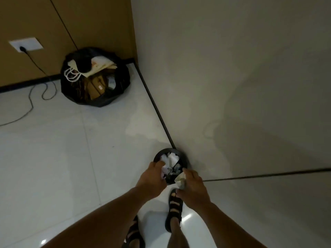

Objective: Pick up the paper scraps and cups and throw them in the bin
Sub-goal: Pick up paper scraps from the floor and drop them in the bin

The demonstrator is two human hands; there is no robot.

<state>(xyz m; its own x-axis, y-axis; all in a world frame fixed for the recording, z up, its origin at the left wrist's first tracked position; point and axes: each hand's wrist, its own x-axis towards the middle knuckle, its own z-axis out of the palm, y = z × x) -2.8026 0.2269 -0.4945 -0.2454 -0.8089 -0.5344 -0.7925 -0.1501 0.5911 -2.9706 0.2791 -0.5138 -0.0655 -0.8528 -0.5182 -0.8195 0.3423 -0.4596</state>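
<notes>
- A white socket [26, 44] sits on the brown panel [93, 18] at the far left, with a dark plug in it.
- A black cable [30, 102] runs from the plug down onto the white tiled floor [71, 149] and loops there.
- A black bag [123, 81] stands open in the corner, against the brown panel, well apart from the hands. It is filled with paper carrier bags and brown cardboard.
- The left hand [152, 180] hangs over the near left rim of the bin, with its fingers curled downward. A white scrap shows right at the fingertips, but I cannot tell whether the hand grips it or whether it lies in the bin below.
- The bin [166, 149] is small, round and black. It stands on the floor right against the foot of the pale wall [232, 68].
- Paper scraps [171, 159], white and grey, fill the bin close to its rim.
- A crumpled piece [180, 179] of pale paper is over the bin's near right edge. It is too creased to tell whether it is a scrap or a squashed cup.
- The right hand [192, 189] pinches that crumpled piece between thumb and curled fingers.
- Two feet in black sandals stand on the floor below the hands, the left sandal [133, 233] near the bottom edge and the right sandal [174, 207] just in front of the bin.
</notes>
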